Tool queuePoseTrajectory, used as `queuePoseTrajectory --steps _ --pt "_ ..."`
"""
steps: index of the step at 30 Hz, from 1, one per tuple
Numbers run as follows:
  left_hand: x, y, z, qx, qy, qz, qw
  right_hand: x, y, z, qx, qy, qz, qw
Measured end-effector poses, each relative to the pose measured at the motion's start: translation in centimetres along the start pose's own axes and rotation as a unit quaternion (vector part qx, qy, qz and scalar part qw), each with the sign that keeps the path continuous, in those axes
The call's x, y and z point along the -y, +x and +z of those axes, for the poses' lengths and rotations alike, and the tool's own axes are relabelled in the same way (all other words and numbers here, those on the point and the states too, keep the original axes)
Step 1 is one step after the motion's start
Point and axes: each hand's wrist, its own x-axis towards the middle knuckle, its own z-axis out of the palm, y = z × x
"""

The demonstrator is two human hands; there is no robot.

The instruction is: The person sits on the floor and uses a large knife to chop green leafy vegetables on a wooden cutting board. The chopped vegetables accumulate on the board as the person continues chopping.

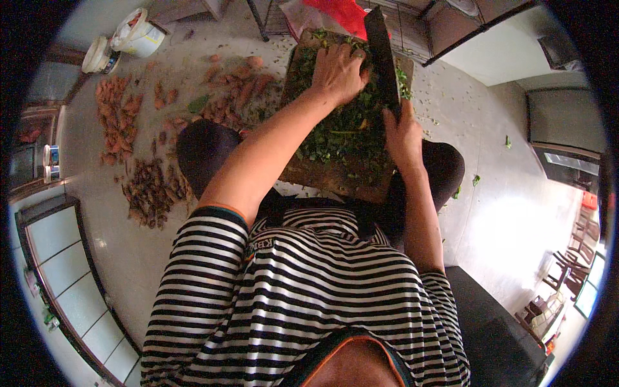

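Between my knees lies a wooden chopping board point(302, 175), largely covered with chopped green leaves point(333, 140). My left hand point(340, 72) presses down on leaves near the board's far side, its fingers bent over them. The handle of a large knife with a long dark blade point(382, 58) is in my right hand point(405, 130), at the board's right side. The blade points away from me, just right of my left hand. A few brighter leaves point(403, 83) lie to the right of the blade. The leaves beneath my left palm are hidden.
Piles of orange-brown tubers point(118, 116) and darker roots point(154, 193) lie on the floor at left. Two white buckets point(140, 38) stand at the far left. A red plastic bag point(343, 17) and a metal rack are beyond the board. Leaf scraps dot the floor at right.
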Motion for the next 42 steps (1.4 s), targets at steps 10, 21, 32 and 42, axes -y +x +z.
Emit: queuePoseTrajectory --steps 10,21,32,42 --pt "-1.4 -10.8 -6.4 -0.012 -0.073 0.110 0.991 0.3 -4.8 1.7 0.004 0.038 -0.047 0.998" --pt "0.4 -7.3 -5.0 -0.081 -0.064 0.122 0.987 5.0 -4.0 -5.2 -0.090 0.150 -0.046 0.983" --pt "0.4 -6.9 -3.5 -0.132 -0.102 0.006 0.986 2.1 -2.8 0.3 -0.028 0.062 -0.069 0.995" --pt "1.2 -7.4 -3.2 -0.102 -0.046 0.026 0.993 1.4 -2.3 2.1 0.010 0.031 -0.082 0.996"
